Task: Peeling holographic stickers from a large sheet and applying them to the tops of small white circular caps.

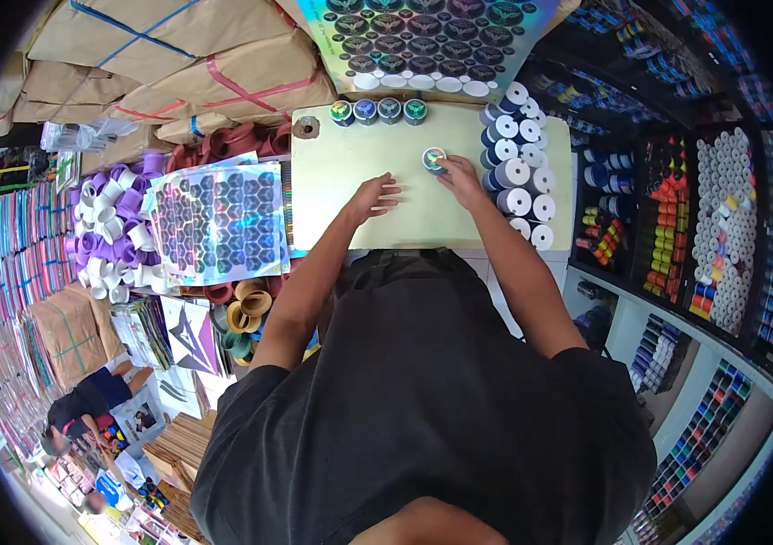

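Observation:
My right hand grips the side of a thread spool with a round, shiny holographic sticker on its top. The spool is over the pale yellow tabletop; whether it rests on it I cannot tell. My left hand is held over the table's middle with fingers apart and nothing in them. Several spools with similar holographic tops stand in a row along the far edge. To the right of my right hand, dark blue spools with plain white ends are grouped.
A holographic sticker sheet stands beyond the table; another sheet lies left, beside purple and white cones. Paper-wrapped bundles are stacked back left. Shelves of thread spools line the right. People are at lower left.

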### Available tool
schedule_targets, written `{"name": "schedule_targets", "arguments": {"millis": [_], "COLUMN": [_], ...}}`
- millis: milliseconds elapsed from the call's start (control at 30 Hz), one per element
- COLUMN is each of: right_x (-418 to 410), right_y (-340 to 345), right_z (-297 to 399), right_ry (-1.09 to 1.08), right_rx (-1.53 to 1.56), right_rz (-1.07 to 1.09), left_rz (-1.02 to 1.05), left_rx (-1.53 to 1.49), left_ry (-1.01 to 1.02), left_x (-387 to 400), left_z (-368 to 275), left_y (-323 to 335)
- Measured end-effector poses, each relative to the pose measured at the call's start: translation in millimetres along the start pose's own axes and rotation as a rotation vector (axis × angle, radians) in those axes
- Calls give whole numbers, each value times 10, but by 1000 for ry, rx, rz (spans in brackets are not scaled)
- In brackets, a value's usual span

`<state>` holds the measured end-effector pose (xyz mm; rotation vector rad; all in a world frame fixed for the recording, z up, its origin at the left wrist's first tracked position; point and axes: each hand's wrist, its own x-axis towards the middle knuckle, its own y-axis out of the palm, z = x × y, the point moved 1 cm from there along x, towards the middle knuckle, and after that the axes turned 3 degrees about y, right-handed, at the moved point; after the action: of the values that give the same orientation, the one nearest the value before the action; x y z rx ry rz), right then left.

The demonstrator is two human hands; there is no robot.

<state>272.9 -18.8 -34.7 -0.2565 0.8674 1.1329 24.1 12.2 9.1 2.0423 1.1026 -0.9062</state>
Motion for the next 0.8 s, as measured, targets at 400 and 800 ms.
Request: {"name": "schedule_targets", "arguments": {"millis": [400,800], "right_x": [608,294], "right_y": [-246,-42], "right_z": [46,6], "right_ry": [-256,-572], "right_rx": [-456,-787], "right_rz": [-173,-137], "left_rz": [-49,-34], "left_rx": [-61,-62], "left_ry": [6,-7], "left_x": [49,130], "left_z": [62,93], "left_y": [-77,-62]}}
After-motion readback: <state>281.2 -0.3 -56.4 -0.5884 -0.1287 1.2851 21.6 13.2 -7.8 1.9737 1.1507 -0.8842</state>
